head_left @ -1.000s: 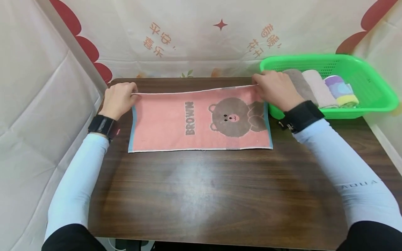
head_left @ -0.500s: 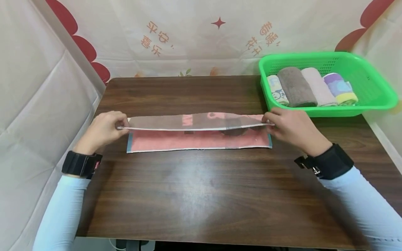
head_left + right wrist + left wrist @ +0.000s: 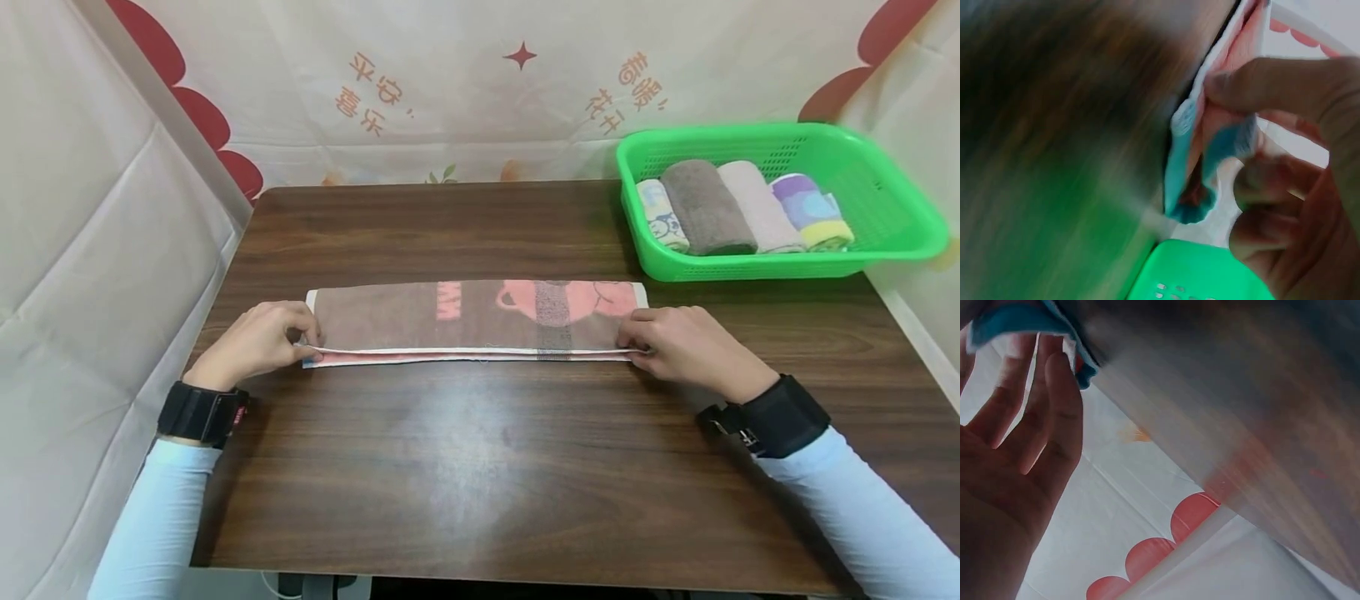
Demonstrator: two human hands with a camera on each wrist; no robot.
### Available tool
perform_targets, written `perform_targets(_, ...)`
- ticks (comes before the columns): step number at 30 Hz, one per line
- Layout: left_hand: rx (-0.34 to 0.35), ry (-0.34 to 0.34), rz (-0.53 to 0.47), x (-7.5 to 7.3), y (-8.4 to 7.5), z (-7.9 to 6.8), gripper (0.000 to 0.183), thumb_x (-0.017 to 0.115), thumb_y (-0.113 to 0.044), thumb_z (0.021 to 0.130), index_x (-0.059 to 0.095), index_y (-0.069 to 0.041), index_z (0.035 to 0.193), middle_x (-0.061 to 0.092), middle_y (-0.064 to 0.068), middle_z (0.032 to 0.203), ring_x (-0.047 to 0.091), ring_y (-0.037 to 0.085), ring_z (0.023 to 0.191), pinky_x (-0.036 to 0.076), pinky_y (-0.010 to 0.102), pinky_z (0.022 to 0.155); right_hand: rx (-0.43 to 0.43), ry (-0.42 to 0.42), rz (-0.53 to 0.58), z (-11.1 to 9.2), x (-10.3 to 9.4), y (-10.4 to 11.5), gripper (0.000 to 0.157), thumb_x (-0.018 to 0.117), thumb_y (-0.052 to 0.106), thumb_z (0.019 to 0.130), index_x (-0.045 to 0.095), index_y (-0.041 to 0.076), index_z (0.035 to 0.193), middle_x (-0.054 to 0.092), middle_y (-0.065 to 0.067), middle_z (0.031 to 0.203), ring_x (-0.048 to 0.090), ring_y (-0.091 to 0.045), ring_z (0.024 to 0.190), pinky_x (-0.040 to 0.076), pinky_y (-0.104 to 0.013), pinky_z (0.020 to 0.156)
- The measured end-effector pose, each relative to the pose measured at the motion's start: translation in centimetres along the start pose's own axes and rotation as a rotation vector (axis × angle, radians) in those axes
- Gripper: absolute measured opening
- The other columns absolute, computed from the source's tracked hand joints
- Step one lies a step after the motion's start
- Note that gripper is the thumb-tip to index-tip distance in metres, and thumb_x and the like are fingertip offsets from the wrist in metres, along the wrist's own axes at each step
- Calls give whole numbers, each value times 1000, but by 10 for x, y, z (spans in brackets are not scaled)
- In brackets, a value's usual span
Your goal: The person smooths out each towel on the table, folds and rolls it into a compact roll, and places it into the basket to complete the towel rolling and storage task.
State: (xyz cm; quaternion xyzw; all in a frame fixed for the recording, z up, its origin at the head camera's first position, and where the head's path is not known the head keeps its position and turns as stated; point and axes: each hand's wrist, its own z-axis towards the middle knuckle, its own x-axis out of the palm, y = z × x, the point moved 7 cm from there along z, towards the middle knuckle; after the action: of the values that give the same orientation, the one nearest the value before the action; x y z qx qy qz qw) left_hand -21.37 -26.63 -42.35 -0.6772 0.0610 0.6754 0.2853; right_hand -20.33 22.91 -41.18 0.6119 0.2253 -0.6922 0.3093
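Observation:
A towel [image 3: 375,321] lies folded over lengthwise on the brown wooden table [image 3: 465,467], its grey-brown reverse with pink lettering and part of a pink bear facing up. A thin pink strip of the lower layer shows along the near edge. My left hand [image 3: 258,342] pinches the left end of the upper layer's near edge; my right hand [image 3: 690,346] pinches the right end. In the left wrist view the blue hem [image 3: 1019,322] is at the fingertips. The right wrist view shows the thumb [image 3: 1241,87] on the pink side, with the two layers slightly apart at the corner.
A green plastic basket [image 3: 900,225] stands at the back right of the table. Several rolled or folded towels sit in it, among them a grey towel [image 3: 708,208]. Pale fabric [image 3: 465,100] with red scallops hangs behind the table and at the sides.
Both hands have carried the towel's far edge toward the person and down, almost onto the near edge. The pink bear face is now covered, and the grey-brown reverse shows.

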Motion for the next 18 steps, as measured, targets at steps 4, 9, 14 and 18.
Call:
perform_targets(4, 13, 54, 3, -1, -2, 1, 15, 90, -22, 78, 77, -28, 73, 67, -10, 91, 59, 11, 77, 46, 30, 70, 37, 83, 55, 3, 2, -5, 19, 84, 14, 81, 73, 29, 86, 66, 14, 82, 55, -4, 68, 49, -31, 63)
perform_targets(9, -7, -4, 47, -5, -1, 7, 8, 86, -26, 84, 81, -22, 86, 70, -2, 93, 62, 17, 83, 50, 37, 72, 115, -22, 62, 14, -9, -16, 4, 80, 23, 88, 76, 22, 88, 66, 8, 78, 56, -8, 69, 46, -31, 61)
perform_targets(14, -60, 6, 41, 1, -2, 19, 55, 86, -41, 84, 70, -19, 132, 63, 13, 136, 57, 34, 126, 52, 59, 97, 235, -71, 47, 25, -7, -27, 32, 75, 32, 95, 73, 8, 115, 70, -11, 103, 66, -26, 91, 55, -47, 74)
perform_targets(18, -53, 152, 27, 13, -5, 26, 77, 82, -44, 86, 51, -25, 153, 38, 17, 164, 33, 41, 153, 41, 70, 109, 296, 41, 78, 29, 6, -34, 56, 69, 42, 98, 60, 4, 138, 66, -19, 121, 63, -35, 107, 53, -56, 85)
